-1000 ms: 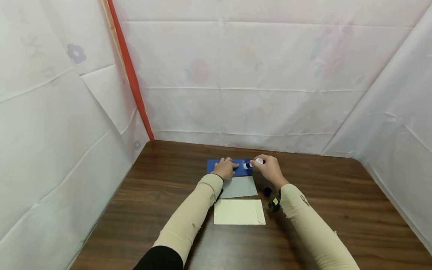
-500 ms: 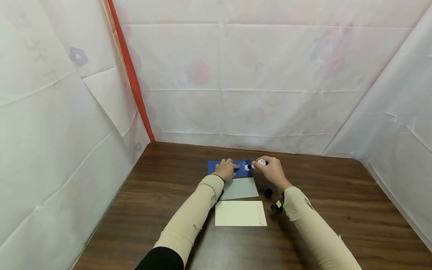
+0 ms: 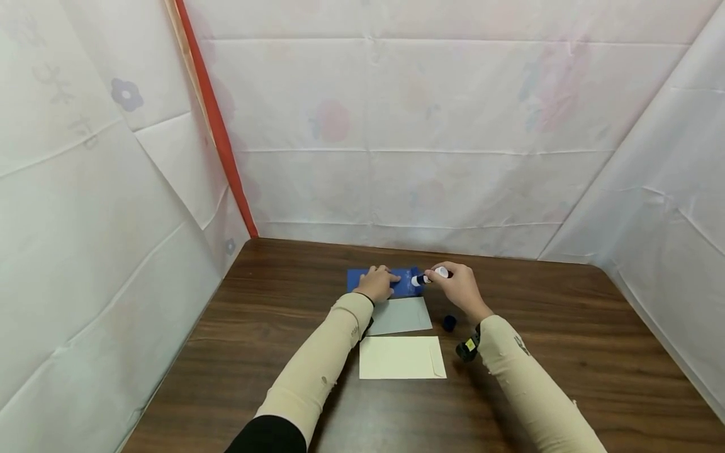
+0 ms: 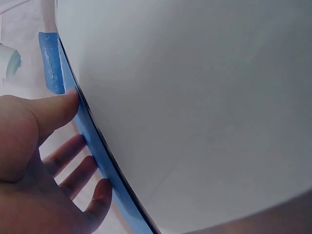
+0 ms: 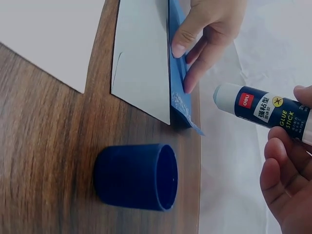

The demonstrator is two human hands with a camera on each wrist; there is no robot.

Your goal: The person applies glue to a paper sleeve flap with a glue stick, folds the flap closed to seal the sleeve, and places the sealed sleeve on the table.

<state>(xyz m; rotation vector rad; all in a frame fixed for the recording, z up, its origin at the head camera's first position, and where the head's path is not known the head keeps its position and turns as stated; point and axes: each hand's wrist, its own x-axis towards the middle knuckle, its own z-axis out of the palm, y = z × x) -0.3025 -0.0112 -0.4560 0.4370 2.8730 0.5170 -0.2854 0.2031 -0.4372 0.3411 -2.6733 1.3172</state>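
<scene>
My left hand (image 3: 376,284) rests on a blue envelope (image 3: 355,280) at the far side of the table, its thumb and fingers spread along the paper. In the right wrist view, whitish smears mark the envelope's end flap (image 5: 181,103), which tilts up at its tip. My right hand (image 3: 461,289) holds an uncapped glue stick (image 5: 265,108) between thumb and fingers, its white tip pointing toward that flap. The tip shows apart from the paper in the right wrist view. A dark blue glue stick cap (image 5: 127,176) sits on the table nearer to me, below the right hand.
A pale grey envelope (image 3: 403,316) lies just in front of the blue one, partly under the left wrist. Nearer still is a cream envelope (image 3: 396,357). White sheeting (image 3: 453,189) hangs along the back and both sides of the wooden table (image 3: 272,352).
My right hand has shifted slightly to the right with the glue stick, over the flap end of the blue envelope. My left hand stays in place on the envelope.
</scene>
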